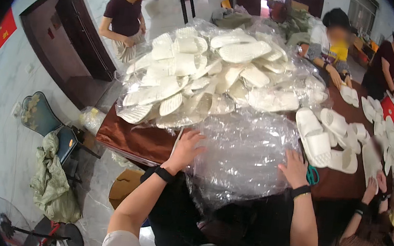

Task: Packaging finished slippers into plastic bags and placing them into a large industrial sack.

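A sheet or large bag of clear plastic (244, 152) lies crinkled across the table's front edge, its near end hanging over. My left hand (185, 150) rests at its left side with the fingers spread. At the right side my right hand (294, 169) touches the plastic, fingers stretched out. Neither hand grips anything. Just beyond the plastic rises a big heap of white slippers (188, 68), partly wrapped in more clear film. Teal scissor handles (313, 175) show right beside my right hand; the blades are hidden.
More white slippers (313, 138) lie on the brown-covered table (139, 136) to the right. Co-workers handle slippers along the right side, and one person (124, 17) stands at the far left. A blue chair (55, 126) and a pale green sack (54, 184) stand left, beside a cardboard box (124, 187).
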`<state>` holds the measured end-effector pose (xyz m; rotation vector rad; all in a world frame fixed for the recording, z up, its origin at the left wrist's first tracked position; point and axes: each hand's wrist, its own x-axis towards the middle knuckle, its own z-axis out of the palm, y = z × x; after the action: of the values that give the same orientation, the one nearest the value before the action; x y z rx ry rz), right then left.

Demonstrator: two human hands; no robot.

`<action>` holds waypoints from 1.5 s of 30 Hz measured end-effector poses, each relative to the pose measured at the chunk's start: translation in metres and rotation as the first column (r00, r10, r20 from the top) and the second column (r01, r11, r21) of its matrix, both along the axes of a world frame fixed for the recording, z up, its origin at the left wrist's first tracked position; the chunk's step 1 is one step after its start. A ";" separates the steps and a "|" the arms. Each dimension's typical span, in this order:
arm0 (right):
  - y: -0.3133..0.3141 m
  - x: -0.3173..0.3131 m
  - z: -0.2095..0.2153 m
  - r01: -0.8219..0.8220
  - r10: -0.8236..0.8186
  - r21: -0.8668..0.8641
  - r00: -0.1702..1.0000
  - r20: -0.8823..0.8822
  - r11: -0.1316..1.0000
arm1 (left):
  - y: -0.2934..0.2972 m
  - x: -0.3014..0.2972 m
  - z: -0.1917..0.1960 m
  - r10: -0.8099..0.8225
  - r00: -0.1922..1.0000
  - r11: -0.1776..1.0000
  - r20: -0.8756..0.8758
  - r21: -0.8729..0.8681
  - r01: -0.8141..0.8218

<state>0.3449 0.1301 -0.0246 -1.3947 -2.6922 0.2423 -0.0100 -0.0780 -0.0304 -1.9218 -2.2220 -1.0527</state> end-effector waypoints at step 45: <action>0.009 0.002 -0.008 -0.031 0.033 0.046 0.998 -0.047 0.998 | 0.056 -0.104 0.046 0.448 0.888 0.878 -0.105 0.238 -0.415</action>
<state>0.3467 0.1393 -0.0330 -1.3176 -2.6660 0.2127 -0.1136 -0.0218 0.0159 -1.2845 -2.1983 -0.9740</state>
